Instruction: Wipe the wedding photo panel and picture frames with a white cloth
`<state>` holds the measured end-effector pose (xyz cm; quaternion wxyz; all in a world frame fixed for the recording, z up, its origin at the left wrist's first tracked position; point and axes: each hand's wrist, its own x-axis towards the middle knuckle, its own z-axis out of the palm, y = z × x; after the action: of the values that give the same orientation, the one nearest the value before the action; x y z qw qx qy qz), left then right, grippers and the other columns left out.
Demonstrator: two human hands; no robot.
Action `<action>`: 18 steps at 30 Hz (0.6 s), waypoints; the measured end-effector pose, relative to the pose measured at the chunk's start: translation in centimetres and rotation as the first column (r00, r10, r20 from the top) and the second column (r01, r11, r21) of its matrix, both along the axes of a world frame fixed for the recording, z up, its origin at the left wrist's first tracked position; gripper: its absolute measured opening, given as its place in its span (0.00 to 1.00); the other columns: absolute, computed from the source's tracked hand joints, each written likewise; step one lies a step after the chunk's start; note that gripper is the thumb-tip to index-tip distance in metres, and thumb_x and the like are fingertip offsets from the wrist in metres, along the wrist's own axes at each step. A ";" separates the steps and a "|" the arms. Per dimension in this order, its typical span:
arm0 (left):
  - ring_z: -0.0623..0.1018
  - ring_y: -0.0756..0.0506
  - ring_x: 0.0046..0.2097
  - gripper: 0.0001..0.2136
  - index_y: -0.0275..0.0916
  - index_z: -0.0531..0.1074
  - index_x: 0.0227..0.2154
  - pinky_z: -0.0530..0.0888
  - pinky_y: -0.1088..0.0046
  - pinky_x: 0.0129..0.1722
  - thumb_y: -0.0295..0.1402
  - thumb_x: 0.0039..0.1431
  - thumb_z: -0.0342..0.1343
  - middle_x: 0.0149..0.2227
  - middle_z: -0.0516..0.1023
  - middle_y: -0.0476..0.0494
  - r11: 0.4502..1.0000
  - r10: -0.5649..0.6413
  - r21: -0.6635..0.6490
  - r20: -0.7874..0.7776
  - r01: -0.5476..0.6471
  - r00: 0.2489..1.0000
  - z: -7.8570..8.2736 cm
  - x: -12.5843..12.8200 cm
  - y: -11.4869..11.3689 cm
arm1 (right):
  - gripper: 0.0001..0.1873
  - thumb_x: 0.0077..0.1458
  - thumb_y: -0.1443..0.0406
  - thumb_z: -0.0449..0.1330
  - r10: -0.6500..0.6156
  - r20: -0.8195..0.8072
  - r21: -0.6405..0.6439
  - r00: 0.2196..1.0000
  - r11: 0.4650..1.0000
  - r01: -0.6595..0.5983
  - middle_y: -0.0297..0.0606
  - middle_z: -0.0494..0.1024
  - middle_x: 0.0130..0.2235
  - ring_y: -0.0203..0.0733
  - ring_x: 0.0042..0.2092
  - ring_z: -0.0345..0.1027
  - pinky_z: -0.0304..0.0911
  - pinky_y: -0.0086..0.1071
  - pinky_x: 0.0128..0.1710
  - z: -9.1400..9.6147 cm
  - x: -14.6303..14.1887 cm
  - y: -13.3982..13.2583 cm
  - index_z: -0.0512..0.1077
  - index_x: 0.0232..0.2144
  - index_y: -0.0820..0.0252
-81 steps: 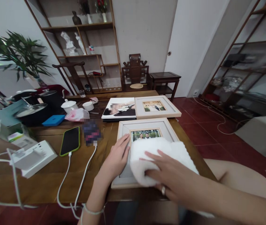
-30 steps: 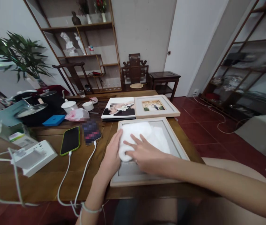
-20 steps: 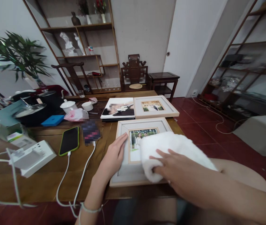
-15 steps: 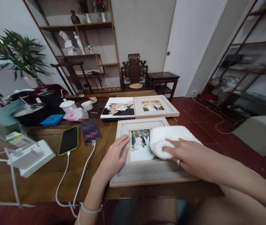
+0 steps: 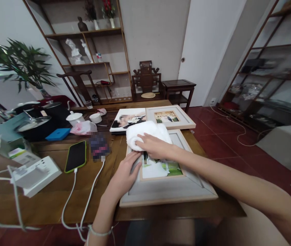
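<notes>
A picture frame (image 5: 166,191) with a pale wide border lies flat on the wooden table, a wedding photo (image 5: 158,167) in its middle. My right hand (image 5: 155,145) grips a folded white towel (image 5: 145,131) over the far left part of this frame. The towel hides the frame's far left corner and the top of the photo. On the frame's left side rests my left hand (image 5: 126,171), empty, its fingers stretched out just below the towel. Part of my right forearm crosses above the frame's right side.
Behind lie a second framed photo (image 5: 186,119) and a photo panel (image 5: 127,118). Left of the frame are a phone (image 5: 75,156) on a cable, a blurred-out device (image 5: 98,147), a white box (image 5: 43,176), a blue box (image 5: 57,134) and a dark lidded pan (image 5: 35,126).
My right hand has carried the towel from the right part of the photo leftward and away from me, to the frame's far left corner. My left hand stays in place.
</notes>
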<state>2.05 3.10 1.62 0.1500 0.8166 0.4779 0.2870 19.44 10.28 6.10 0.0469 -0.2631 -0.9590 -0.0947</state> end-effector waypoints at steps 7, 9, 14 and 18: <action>0.65 0.41 0.60 0.18 0.37 0.67 0.53 0.63 0.55 0.59 0.33 0.62 0.47 0.58 0.68 0.38 1.000 -0.005 -0.020 0.020 0.005 1.000 0.1 0.0 -0.1 | 0.27 0.42 0.81 0.47 -0.200 0.024 0.026 0.980 0.980 0.199 0.50 0.73 0.41 0.48 0.42 0.67 0.60 0.38 0.40 0.0 4.3 -1.8 0.63 0.47 0.67; 0.65 0.42 0.60 0.18 0.37 0.67 0.53 0.63 0.55 0.59 0.33 0.62 0.46 0.58 0.68 0.38 1.000 -0.001 -0.027 0.021 0.001 1.000 0.1 0.0 -0.1 | 0.27 0.41 0.82 0.47 -0.278 0.052 0.026 0.959 0.961 0.277 0.47 0.74 0.35 0.47 0.35 0.68 0.60 0.35 0.32 0.5 6.9 -2.1 0.65 0.45 0.66; 0.65 0.42 0.60 0.19 0.35 0.67 0.53 0.63 0.57 0.60 0.34 0.61 0.47 0.58 0.68 0.37 1.000 0.005 -0.029 0.022 -0.005 1.000 0.1 0.0 -0.1 | 0.24 0.43 0.81 0.48 -0.405 0.013 0.137 0.914 0.907 0.399 0.52 0.75 0.41 0.53 0.43 0.69 0.63 0.41 0.38 1.7 11.1 -2.8 0.68 0.44 0.65; 0.66 0.42 0.60 0.18 0.36 0.67 0.53 0.63 0.57 0.60 0.34 0.62 0.47 0.58 0.68 0.38 0.999 0.015 -0.032 0.017 -0.015 1.000 0.1 0.0 -0.1 | 0.23 0.48 0.82 0.47 -0.267 -0.069 0.234 0.961 0.932 0.276 0.51 0.63 0.59 0.56 0.62 0.51 0.50 0.50 0.57 0.6 10.8 -3.1 0.70 0.43 0.63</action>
<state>2.09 2.99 1.77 0.1648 0.8079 0.4872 0.2876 30.19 7.18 6.70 0.0823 -0.3869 -0.8938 -0.2114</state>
